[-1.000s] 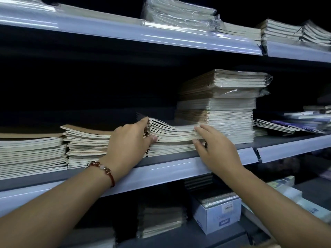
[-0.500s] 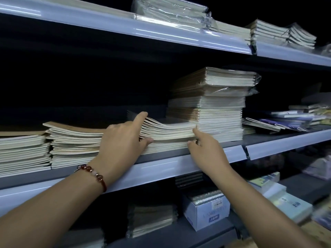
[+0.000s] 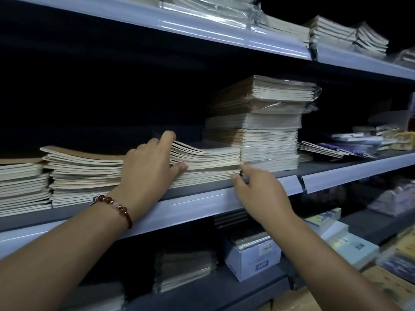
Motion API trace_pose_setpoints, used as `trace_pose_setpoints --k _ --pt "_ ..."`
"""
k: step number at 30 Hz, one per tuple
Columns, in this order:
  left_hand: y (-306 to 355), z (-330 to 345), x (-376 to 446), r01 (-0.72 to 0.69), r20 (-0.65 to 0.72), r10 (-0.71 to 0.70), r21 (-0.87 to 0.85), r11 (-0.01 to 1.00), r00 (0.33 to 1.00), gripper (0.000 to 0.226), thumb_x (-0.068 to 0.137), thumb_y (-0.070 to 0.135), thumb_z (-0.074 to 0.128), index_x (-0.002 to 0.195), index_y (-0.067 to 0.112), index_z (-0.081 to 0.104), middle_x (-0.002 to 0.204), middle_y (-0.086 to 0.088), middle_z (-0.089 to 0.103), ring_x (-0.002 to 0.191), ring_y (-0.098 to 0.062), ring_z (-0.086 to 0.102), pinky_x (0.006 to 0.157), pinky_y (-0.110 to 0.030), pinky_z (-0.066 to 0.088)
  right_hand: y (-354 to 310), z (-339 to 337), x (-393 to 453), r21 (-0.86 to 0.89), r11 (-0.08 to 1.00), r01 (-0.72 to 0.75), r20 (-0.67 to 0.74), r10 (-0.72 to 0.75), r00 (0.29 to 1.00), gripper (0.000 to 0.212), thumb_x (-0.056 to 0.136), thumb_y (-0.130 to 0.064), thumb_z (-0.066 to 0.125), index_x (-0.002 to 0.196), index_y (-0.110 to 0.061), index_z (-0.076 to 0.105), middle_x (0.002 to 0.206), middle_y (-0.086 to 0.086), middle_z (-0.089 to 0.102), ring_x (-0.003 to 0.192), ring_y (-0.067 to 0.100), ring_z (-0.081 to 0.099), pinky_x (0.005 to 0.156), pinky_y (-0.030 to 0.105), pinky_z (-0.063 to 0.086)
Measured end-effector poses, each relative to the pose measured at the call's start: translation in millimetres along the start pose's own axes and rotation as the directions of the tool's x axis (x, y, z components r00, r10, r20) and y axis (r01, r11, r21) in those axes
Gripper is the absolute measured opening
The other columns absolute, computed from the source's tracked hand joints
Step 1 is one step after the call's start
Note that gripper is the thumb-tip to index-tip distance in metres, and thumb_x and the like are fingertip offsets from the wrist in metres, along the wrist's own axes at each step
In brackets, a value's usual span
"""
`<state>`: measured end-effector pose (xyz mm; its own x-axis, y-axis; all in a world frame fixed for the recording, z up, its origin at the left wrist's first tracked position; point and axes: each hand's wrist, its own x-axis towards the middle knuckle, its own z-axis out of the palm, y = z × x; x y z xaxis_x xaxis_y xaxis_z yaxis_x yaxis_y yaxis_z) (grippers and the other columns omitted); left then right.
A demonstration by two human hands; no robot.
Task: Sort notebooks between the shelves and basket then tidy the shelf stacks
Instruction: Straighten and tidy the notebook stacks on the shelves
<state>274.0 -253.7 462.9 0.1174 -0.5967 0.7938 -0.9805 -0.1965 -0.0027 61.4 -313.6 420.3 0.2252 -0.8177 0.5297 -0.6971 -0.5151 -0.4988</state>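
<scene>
While left hand (image 3: 146, 167) fingers pinch the notebook stack (image 3: 206, 162), right hand (image 3: 258, 189) fingers pinch its corner

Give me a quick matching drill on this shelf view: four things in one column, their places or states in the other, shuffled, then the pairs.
Things:
1. left hand
2. right hand
3. tall stack
4. blue box

Places or states:
A. on the lower shelf, below the hands
B. grips the left end of the low middle stack, thumb at its front edge
C. fingertips at the right front corner of the low middle stack
D. right of the low middle stack, top packs in clear wrap

Pairs: 1-B, 2-C, 3-D, 4-A
</scene>
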Motion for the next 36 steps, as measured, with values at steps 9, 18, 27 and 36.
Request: trace_pose_setpoints --k 9,18,27,36 --pt "71 30 16 -0.272 -0.027 0.276 0.102 0.957 0.961 0.052 0.092 0.052 0.057 0.132 0.019 0.058 0.116 -0.006 0.063 0.118 -0.027 0.054 0.115 -0.044 0.025 3 25 16 -0.005 1.0 0.016 0.024 -0.016 1.0 0.064 0.101 -0.057 0.029 0.149 -0.015 0.04 0.159 0.003 0.033 0.151 0.018 0.011 0.123 0.042 0.0" --pt "78 39 33 -0.229 -0.02 0.237 0.19 0.955 0.971 0.037 0.095 0.054 0.051 0.11 0.022 0.061 0.105 -0.003 0.064 0.1 -0.026 0.061 0.085 -0.037 0.036 4 32 26 -0.17 0.985 0.032 -0.01 -0.035 0.999 0.068 0.098 -0.062 0.02 0.143 -0.017 0.042 0.152 0.0 0.039 0.144 0.02 0.027 0.118 0.043 0.011" --pt "72 31 33 -0.311 0.056 0.306 0.195 0.93 0.95 0.042 0.095 0.052 0.053 0.122 0.021 0.055 0.113 -0.005 0.063 0.105 -0.027 0.059 0.087 -0.039 0.041 7 15 26 -0.158 0.985 0.063 0.095 -0.048 0.994 0.061 0.099 -0.061 0.025 0.133 -0.017 0.051 0.15 -0.001 0.039 0.138 0.018 0.034 0.117 0.043 0.014" --pt "2 -17 16 -0.211 0.152 0.186 0.174 0.962 0.971 0.054 0.092 0.049 0.061 0.14 0.027 0.049 0.129 -0.005 0.052 0.11 -0.03 0.058 0.088 -0.042 0.048 -3 11 12 -0.208 0.894 0.397 0.15 -0.372 0.916 0.049 0.105 -0.044 0.025 0.153 -0.033 0.033 0.165 -0.012 0.009 0.144 0.013 0.03 0.106 0.031 0.034"
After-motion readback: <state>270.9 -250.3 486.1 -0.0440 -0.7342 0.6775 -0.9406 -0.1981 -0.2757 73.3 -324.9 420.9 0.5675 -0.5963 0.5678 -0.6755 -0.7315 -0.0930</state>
